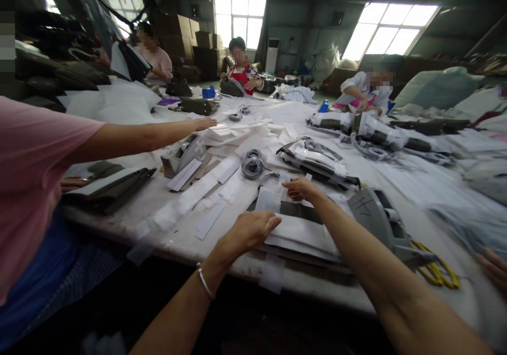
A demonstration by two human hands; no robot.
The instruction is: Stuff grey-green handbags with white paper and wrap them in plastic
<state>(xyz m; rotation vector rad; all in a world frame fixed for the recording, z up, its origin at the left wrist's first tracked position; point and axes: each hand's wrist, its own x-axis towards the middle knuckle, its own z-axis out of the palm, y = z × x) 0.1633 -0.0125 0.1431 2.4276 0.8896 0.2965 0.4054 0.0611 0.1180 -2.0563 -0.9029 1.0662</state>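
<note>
In front of me on the table lies a flat dark olive bag (pixel 301 212), partly covered with white paper (pixel 299 234). My left hand (pixel 251 231), with a bracelet on the wrist, is at the paper's left edge. Its fingers are closed and the thumb lies along them; what they hold, if anything, is hidden. My right hand (pixel 301 189) is over the bag's far edge, fingers curled together by a translucent strip (pixel 283 179). I cannot make out what is between them. Just beyond lies a coil of grey cord (pixel 253 164).
A grey tape dispenser (pixel 378 217) stands right of my right forearm, beside a yellow cord loop (pixel 439 270). Another dispenser (pixel 184 154) is at left, under a co-worker's outstretched arm (pixel 146 134). A partly wrapped bag (pixel 317 159) lies beyond my right hand. Other people work across the table.
</note>
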